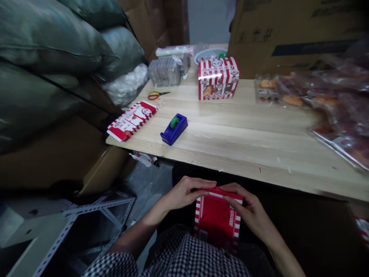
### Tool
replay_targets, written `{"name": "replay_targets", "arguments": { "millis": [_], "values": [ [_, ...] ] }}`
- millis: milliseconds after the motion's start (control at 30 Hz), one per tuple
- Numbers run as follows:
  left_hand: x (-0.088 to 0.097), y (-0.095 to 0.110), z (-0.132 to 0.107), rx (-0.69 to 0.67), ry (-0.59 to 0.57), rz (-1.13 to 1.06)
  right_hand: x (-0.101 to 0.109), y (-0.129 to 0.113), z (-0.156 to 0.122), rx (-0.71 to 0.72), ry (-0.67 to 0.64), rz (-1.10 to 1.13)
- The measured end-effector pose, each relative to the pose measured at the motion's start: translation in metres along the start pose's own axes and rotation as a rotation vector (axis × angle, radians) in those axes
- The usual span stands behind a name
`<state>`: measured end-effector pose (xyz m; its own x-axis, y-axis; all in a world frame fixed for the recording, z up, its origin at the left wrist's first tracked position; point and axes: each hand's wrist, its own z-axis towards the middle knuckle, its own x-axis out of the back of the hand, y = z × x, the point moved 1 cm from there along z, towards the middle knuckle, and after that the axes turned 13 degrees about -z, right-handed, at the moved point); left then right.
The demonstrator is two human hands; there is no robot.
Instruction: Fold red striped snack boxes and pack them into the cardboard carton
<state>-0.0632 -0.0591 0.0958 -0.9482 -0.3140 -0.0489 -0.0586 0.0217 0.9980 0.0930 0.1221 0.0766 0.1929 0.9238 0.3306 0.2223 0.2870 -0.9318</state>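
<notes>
A red carton with striped white-and-red edges (217,219) rests upright over my lap, below the table's front edge. My left hand (190,192) pinches its top edge at the left, thumb on the near face and fingers on top. At the right end of the same edge, my right hand (243,202) grips it in a like manner. Both sets of fingertips almost meet at the middle of the top edge. The carton's lower end runs into shadow by my checked shirt.
On the wooden table (230,134) are a blue tape dispenser (174,130), scissors (157,94), flat printed cartons (132,120) and an assembled striped box (218,78). Clear plastic packs (325,96) are piled at right. Clear cases (164,72) and a bowl (198,57) stand behind.
</notes>
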Motion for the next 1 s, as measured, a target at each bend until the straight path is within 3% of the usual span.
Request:
{"name": "replay_targets", "arguments": {
  "millis": [67, 100, 233, 300, 400, 500, 767, 1000],
  "values": [
    [0.014, 0.004, 0.002, -0.015, 0.064, 0.065, -0.001, 0.003, 0.005, 0.011, 0.041, 0.006],
    [0.027, 0.007, 0.003, -0.036, 0.176, 0.120, -0.001, 0.005, 0.007, 0.009, 0.060, 0.007],
    [0.104, 0.015, 0.009, -0.130, 0.942, 0.394, 0.004, 0.011, 0.007, -0.027, 0.102, 0.004],
    [0.143, 0.013, 0.017, -0.023, 1.071, 0.417, 0.004, 0.012, 0.005, -0.035, 0.109, 0.003],
    [0.182, 0.007, 0.032, 0.142, 0.979, 0.285, 0.002, 0.013, 0.003, -0.029, 0.130, -0.012],
    [0.194, 0.004, 0.041, 0.186, 0.893, 0.160, 0.001, 0.013, 0.001, -0.012, 0.156, -0.016],
    [0.187, 0.003, 0.034, 0.056, 0.945, -0.133, 0.006, 0.014, -0.002, 0.012, 0.161, -0.038],
    [0.177, -0.032, 0.016, -0.070, 1.048, -0.131, 0.002, 0.018, 0.003, 0.043, 0.177, -0.051]
  ]
}}
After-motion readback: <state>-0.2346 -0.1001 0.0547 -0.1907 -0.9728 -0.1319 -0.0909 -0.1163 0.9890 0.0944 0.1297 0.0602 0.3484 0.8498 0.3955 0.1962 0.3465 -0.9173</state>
